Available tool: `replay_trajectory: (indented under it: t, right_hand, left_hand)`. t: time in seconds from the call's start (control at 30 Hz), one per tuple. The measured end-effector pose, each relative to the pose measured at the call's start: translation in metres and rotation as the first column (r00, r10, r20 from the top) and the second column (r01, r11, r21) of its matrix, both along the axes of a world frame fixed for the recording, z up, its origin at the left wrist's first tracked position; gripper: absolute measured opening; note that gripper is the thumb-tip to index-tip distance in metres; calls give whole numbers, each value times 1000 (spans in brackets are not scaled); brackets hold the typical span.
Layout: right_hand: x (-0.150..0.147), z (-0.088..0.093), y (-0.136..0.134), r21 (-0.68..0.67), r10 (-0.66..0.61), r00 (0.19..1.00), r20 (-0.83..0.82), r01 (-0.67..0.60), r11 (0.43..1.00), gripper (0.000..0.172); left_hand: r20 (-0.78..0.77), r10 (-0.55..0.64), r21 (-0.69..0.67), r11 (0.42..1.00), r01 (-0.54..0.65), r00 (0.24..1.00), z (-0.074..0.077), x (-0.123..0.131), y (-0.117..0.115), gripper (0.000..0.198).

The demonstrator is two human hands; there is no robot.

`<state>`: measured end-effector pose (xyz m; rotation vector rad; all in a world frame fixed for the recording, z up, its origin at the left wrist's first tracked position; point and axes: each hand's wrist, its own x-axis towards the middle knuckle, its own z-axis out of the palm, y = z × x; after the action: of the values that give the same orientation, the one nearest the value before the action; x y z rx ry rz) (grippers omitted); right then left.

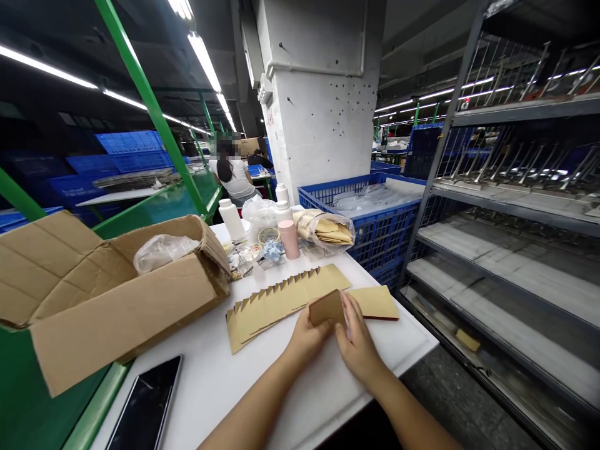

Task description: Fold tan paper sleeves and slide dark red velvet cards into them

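My left hand (305,340) and my right hand (359,344) hold a brown kraft paper envelope (327,307) between them, above the white table. The left fingers are wrapped round its lower left side. At its right edge, the right fingers and thumb close on it. Behind my hands a row of overlapping kraft envelopes (281,297) lies fanned out, with pointed corners along the far edge. Partly hidden by my right hand, a flat stack of kraft envelopes (377,302) lies on the table to the right.
An open cardboard box (126,306) and a phone (146,400) are on the left. Bottles, a pink cup (289,240) and bagged envelopes (330,228) stand behind. Beyond are a blue crate (370,231), a pillar (323,112) and a seated person (234,178). Metal shelving (506,244) borders the right.
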<state>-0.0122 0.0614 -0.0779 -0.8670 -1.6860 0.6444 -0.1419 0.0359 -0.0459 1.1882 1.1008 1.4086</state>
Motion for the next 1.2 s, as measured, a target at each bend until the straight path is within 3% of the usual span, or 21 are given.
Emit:
replay_trajectory:
  t: [0.07, 0.13, 0.23, 0.33, 0.4, 0.57, 0.93, 1.2]
  right_hand:
    - [20, 8, 13, 99, -96, 986, 138, 83, 992, 51]
    - [43, 14, 28, 142, -113, 942, 315, 70, 987, 36]
    - [69, 14, 41, 123, -76, 872, 484, 18, 992, 25]
    - [76, 12, 43, 98, -76, 838, 540, 27, 995, 22]
    - [75, 14, 42, 69, -58, 828, 558, 23, 997, 20]
    - [73, 23, 42, 40, -30, 806, 591, 8, 999, 17]
    - [71, 21, 41, 157, -94, 761, 642, -10, 987, 17]
    - [72, 15, 44, 168, -92, 758, 646, -24, 986, 18]
  left_hand:
    - [-2, 76, -71, 995, -76, 997, -4, -2, 2, 36]
    - [-7, 173, -103, 979, -173, 985, -6, -6, 5, 44]
    - [1, 337, -44, 940, -337, 941, -4, -15, 9, 72]
    - [-66, 431, 34, 902, -430, 900, 2, -23, 10, 90]
    - [-141, 438, 72, 899, -432, 888, 5, -26, 8, 85]
    - [-286, 357, 54, 932, -357, 889, 7, -27, 6, 52]
    - [-369, 338, 88, 940, -329, 866, 4, -24, 5, 52]
    - [-371, 316, 74, 948, -311, 873, 5, -21, 4, 52]
